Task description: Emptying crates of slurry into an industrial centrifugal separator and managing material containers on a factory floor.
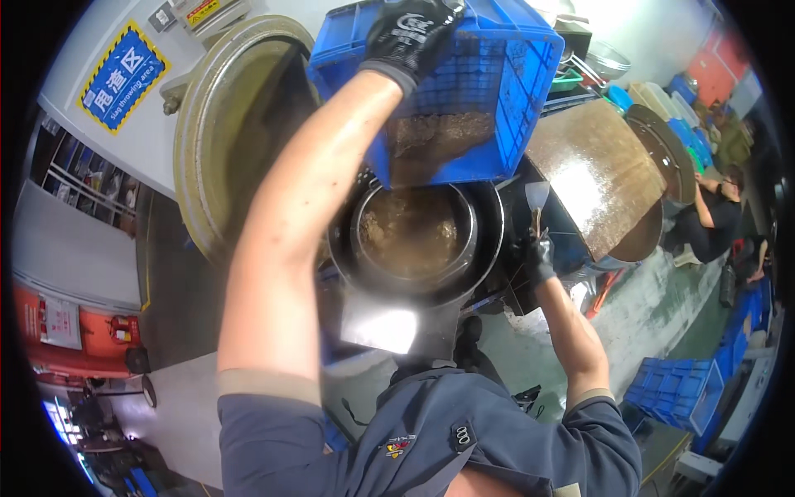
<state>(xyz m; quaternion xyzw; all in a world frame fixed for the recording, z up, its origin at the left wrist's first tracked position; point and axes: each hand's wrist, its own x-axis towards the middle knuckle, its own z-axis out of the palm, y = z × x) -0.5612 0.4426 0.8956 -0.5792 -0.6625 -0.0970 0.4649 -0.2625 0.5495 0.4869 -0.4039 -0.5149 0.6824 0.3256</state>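
My left hand, in a black coated glove, is closed on the upper edge of a blue plastic crate. The crate is tipped over a round metal drum, its open side facing me. Wet brown grit clings to the crate's lower inside. More brown material lies in the drum's inner basket, blurred in the middle. To the right of the drum, my gloved right hand is wrapped round the handle of a scraper, its flat blade pointing up and clear of the crate.
A large round lid stands raised at the drum's left. On the right are a wet brown board and a round bin. A person in black sits farther right. Another blue crate rests at the lower right.
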